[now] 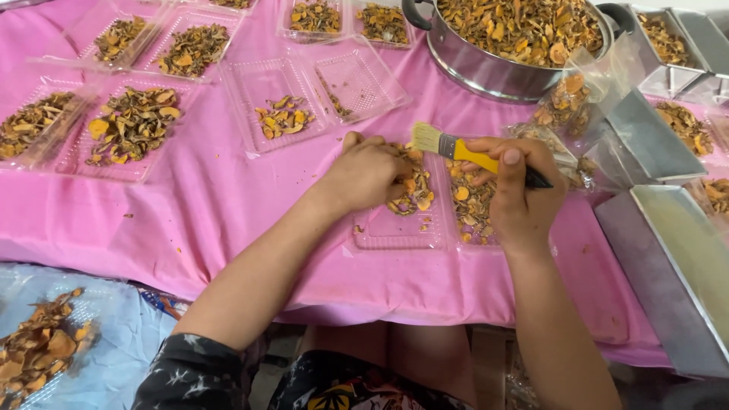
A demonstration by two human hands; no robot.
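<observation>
My right hand (516,190) grips a small paintbrush (463,152) with a yellow handle, metal ferrule and pale bristles pointing left. Under it lies an open clear plastic clamshell container (395,231) on the pink cloth, holding orange-brown dried slices (467,201). My left hand (364,175) rests on the container's left half, fingers curled over a clump of the dried slices (414,193).
A large steel pot (486,68) of dried slices stands at the back. Several filled clear containers (129,125) lie left and behind. Metal trays (676,273) sit at the right, with plastic bags (569,99) of slices. The pink tablecloth (190,220) ends near my lap.
</observation>
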